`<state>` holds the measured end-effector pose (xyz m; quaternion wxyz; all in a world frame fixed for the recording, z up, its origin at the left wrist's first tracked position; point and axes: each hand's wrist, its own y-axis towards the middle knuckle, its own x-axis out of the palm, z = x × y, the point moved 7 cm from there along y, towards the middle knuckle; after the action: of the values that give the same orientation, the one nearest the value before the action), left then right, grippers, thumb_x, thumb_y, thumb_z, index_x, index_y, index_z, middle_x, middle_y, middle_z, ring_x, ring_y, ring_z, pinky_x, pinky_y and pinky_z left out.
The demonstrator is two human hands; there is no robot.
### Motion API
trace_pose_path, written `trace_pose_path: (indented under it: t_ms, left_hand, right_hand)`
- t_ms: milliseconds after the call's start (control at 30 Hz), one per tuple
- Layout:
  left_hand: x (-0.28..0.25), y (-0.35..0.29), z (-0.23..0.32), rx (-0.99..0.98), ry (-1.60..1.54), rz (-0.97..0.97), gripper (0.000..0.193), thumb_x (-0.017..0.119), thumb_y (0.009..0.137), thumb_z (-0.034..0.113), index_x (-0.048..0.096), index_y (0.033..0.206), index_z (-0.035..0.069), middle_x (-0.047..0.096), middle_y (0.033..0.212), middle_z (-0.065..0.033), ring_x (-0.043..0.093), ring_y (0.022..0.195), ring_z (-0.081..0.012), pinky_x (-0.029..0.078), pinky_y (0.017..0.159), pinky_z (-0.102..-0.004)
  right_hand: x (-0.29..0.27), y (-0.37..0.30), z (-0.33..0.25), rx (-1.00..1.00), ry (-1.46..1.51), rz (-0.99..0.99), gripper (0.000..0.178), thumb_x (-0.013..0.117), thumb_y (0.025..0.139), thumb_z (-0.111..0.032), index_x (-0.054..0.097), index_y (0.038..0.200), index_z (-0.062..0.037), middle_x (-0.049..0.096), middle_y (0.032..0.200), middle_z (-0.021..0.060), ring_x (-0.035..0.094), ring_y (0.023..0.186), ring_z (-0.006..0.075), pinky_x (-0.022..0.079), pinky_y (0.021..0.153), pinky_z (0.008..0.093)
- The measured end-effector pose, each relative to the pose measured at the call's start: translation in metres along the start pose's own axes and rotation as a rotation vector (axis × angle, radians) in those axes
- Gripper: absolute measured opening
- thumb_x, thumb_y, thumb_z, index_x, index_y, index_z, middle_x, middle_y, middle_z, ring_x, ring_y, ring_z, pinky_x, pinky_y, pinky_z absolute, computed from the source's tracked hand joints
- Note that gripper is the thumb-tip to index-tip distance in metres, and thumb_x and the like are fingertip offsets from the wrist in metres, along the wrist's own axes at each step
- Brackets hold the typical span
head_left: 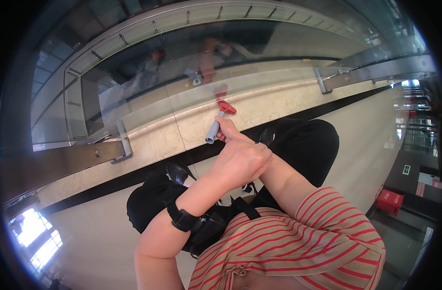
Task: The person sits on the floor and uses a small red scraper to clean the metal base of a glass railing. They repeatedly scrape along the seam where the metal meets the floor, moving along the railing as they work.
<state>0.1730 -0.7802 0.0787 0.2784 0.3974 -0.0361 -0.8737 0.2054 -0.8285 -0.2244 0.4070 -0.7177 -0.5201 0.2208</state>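
My right hand (227, 129) is closed around the grey handle of a scraper (213, 131). The tool's red head (226, 107) points away from me, over the pale stone ledge (196, 121) at the foot of a glass panel (182, 72), and its reflection shows in the glass. My left hand (242, 160) is curled shut and lies across my right forearm near the wrist. The undersides of its fingers are hidden, so whatever it grips, if anything, cannot be made out.
Metal brackets stand on the ledge at left (124, 142) and right (322, 81). A black stripe (298, 116) runs along the floor below the ledge. My bent knees flank my arms. A red box (389, 202) stands farther off at right.
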Motion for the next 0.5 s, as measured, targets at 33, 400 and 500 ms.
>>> trace_pose_path:
  t_ms: [33,400,500]
  left_hand:
    - [-0.002,0.0,0.0,0.004,-0.01,0.009,0.012,0.059,0.075,0.015,0.057,0.069,0.004,0.056,0.064,-0.0084,0.058,0.063,-0.0267,0.045,0.058,-0.0363]
    - [-0.005,-0.003,0.003,0.031,-0.033,0.055,0.014,0.059,0.076,0.016,0.057,0.069,0.004,0.056,0.064,-0.0081,0.058,0.063,-0.0263,0.046,0.059,-0.0358]
    - [-0.004,-0.001,0.004,0.033,-0.035,0.051,0.015,0.059,0.077,0.015,0.057,0.068,0.003,0.056,0.064,-0.0083,0.058,0.062,-0.0268,0.046,0.058,-0.0357]
  right_hand:
    - [-0.005,0.001,0.002,0.03,-0.016,0.055,0.039,0.046,0.086,-0.036,0.046,0.064,-0.0041,0.047,0.049,0.0079,0.041,0.036,0.0165,0.03,0.033,0.0328]
    - [0.039,0.004,0.035,-0.099,-0.547,-0.04,0.046,0.05,0.08,-0.039,0.059,0.089,0.0053,0.062,0.08,0.0203,0.059,0.076,0.0346,0.042,0.07,0.0442]
    - [0.031,0.01,0.021,-0.101,-0.564,-0.034,0.045,0.051,0.079,-0.039,0.06,0.089,0.0046,0.061,0.081,0.018,0.058,0.074,0.031,0.042,0.069,0.042]
